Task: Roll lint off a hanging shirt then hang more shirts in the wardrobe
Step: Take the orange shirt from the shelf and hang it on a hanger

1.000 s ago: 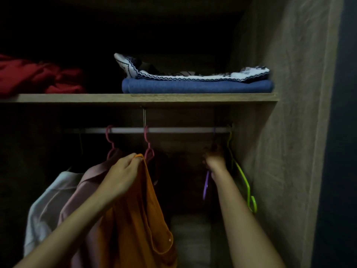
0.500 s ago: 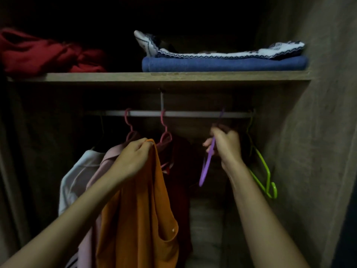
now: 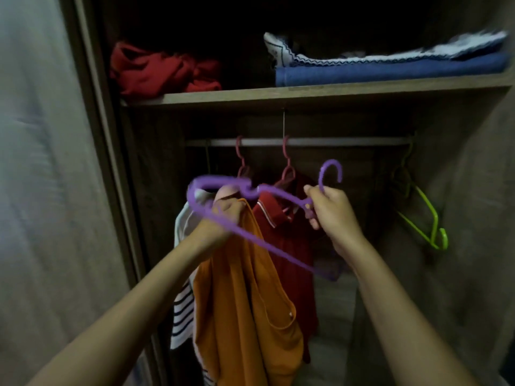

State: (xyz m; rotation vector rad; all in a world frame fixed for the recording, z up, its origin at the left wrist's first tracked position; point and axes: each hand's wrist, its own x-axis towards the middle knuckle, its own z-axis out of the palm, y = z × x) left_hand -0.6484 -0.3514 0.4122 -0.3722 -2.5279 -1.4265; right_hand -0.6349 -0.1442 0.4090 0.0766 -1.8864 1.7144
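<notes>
Holding the purple hanger (image 3: pixel 250 218) pinched at its neck in our right hand (image 3: pixel 331 215) and the orange shirt (image 3: pixel 245 296) bunched in our left hand (image 3: pixel 225 215) below the rail (image 3: pixel 306 141), we risk snagging its collar while threading.

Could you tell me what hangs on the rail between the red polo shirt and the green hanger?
Nothing: in the head view, the grey metal rail is bare between the red polo shirt and the lime-green plastic hanger.
</notes>
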